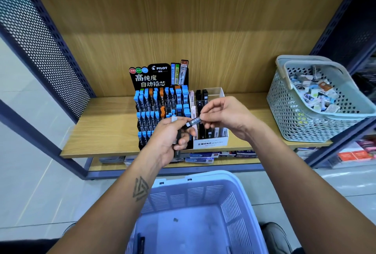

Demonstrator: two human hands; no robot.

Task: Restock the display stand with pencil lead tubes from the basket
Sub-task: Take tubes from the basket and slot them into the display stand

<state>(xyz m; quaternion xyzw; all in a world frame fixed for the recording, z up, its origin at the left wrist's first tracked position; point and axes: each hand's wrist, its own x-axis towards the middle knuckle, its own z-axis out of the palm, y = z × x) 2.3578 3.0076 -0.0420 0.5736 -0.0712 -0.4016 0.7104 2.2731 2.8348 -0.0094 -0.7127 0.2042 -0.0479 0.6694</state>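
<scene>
Head view: right hand (221, 115) pinches a dark pencil lead tube (193, 122) above the black tiered display stand (160, 99); left hand (173, 137) grasps more black tubes (177, 141), over the lavender slatted plastic basket (230, 203).

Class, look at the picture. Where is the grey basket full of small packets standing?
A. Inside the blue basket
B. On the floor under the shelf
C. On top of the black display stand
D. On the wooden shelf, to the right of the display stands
D: the grey basket rests on the wooden shelf, right of the display stands.
</scene>
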